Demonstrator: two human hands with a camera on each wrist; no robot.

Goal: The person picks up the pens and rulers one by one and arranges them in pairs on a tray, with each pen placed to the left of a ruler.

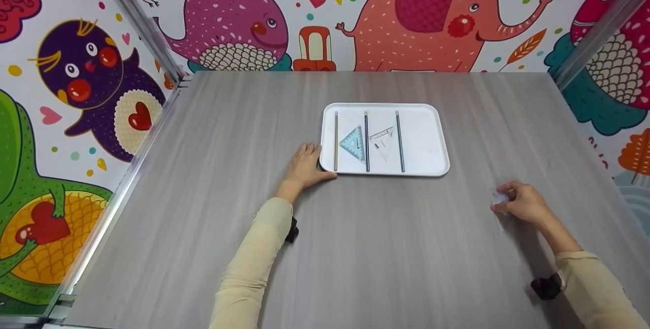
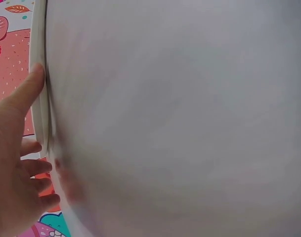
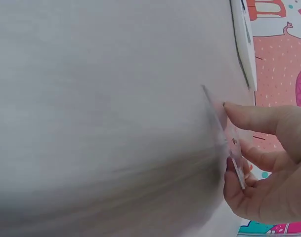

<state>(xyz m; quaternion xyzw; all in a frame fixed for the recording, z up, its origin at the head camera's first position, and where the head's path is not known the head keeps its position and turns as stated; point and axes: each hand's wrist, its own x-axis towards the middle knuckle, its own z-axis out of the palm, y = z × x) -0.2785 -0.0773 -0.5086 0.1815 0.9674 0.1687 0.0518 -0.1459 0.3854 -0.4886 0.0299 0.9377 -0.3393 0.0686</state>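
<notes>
A white tray (image 1: 426, 138) lies on the table, bearing three upright-lying pencils (image 1: 399, 141), a blue set square (image 1: 354, 142) and a clear set square (image 1: 382, 138) in the gaps between them. At the tray's front left corner rests my left hand (image 1: 304, 166), its thumb along the front rim and its fingers by the left side. In the left wrist view the thumb touches the tray rim (image 2: 40, 108). Off to the tray's right, my right hand (image 1: 525, 204) pinches a thin, clear flat plastic piece (image 3: 220, 118) between thumb and fingers. Its full shape cannot be made out.
The grey wood-grain table (image 1: 381, 248) spreads around the tray. A wall with cartoon animals (image 1: 416, 19) stands behind it, and metal frame posts (image 1: 144, 19) rise at the back corners. Dark wrist cameras (image 1: 547, 287) sit on both forearms.
</notes>
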